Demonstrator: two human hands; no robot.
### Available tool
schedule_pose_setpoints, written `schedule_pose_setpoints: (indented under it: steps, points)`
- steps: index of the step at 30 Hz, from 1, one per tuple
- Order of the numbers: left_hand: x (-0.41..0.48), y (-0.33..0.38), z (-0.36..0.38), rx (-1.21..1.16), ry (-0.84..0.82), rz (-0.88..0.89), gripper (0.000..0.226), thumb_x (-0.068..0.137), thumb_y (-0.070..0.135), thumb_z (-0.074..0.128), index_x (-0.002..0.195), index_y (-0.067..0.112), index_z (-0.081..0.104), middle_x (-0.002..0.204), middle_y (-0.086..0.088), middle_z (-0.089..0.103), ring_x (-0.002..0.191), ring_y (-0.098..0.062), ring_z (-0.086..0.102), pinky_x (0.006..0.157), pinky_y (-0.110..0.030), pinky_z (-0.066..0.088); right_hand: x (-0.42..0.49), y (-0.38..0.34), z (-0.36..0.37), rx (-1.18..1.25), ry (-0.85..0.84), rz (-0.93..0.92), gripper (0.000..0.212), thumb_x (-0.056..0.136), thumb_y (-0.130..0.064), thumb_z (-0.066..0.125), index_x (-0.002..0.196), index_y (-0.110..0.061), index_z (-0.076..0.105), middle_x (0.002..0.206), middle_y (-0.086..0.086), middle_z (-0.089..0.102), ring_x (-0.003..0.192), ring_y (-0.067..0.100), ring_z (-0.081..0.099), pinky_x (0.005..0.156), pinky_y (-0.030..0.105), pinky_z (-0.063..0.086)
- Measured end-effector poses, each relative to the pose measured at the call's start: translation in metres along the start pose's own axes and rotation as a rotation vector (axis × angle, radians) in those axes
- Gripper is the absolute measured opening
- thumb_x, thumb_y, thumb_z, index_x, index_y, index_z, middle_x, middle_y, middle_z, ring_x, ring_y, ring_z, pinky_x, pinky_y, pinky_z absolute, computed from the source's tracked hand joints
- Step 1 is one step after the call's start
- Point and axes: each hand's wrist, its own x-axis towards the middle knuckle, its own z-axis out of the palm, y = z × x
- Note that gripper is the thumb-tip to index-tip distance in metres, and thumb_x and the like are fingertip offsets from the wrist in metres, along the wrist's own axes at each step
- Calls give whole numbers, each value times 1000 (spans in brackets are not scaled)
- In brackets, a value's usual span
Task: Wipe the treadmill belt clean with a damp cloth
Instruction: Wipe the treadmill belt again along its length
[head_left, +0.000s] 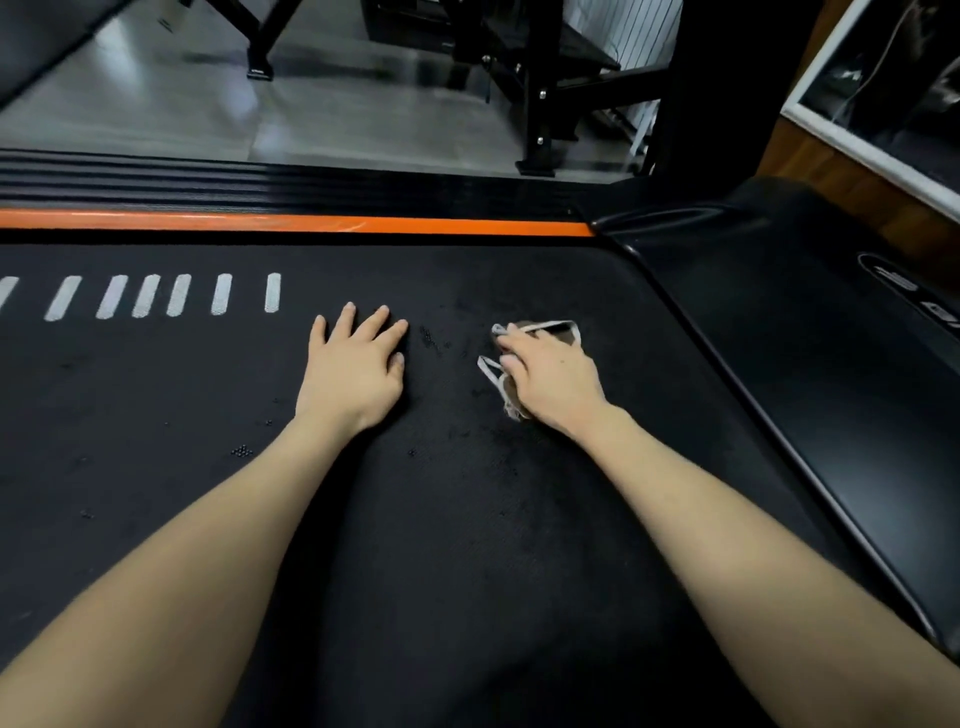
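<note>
— Where do you have the cloth (566, 336)?

— On the treadmill belt (467, 519), toward its right end, bunched up under my right hand (550, 374). I see its pale hem poking out past the fingertips and beside the thumb.

— And the fingers?

— The right ones bend over the cloth and grip it, pressing it down on the belt. My left hand (356, 364) lies flat on the belt just left of it, fingers straight and slightly spread, holding nothing.

— Anything on the belt itself?

— Dark specks (426, 335) between the two hands, and a little cluster of beads (241, 451) beside my left forearm. White dashes (176, 295) run off to the left. Beyond them I see an orange stripe (311, 224), then the ribbed side rail (260, 182). The glossy black cover (831, 364) lies to the right.
</note>
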Motion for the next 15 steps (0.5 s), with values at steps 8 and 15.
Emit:
schedule_pose_setpoints:
  steps: [8, 15]
  points:
    - [-65, 9, -27, -14, 36, 15, 51, 98, 44, 26, 143, 23, 39, 155, -5, 27, 144, -29, 14, 115, -50, 2, 0, 1, 4, 27, -14, 32, 39, 100, -33, 33, 137, -27, 45, 151, -10, 33, 133, 19, 36, 107, 44, 30]
    - [-185, -18, -24, 57, -72, 2, 84, 78, 60, -6, 147, 29, 30, 157, 1, 20, 145, -29, 10, 115, -51, 3, -128, -56, 8, 16, 206, -267, 31, 92, -24, 46, 113, -13, 67, 125, 4, 62, 104, 30, 61, 85, 42, 49]
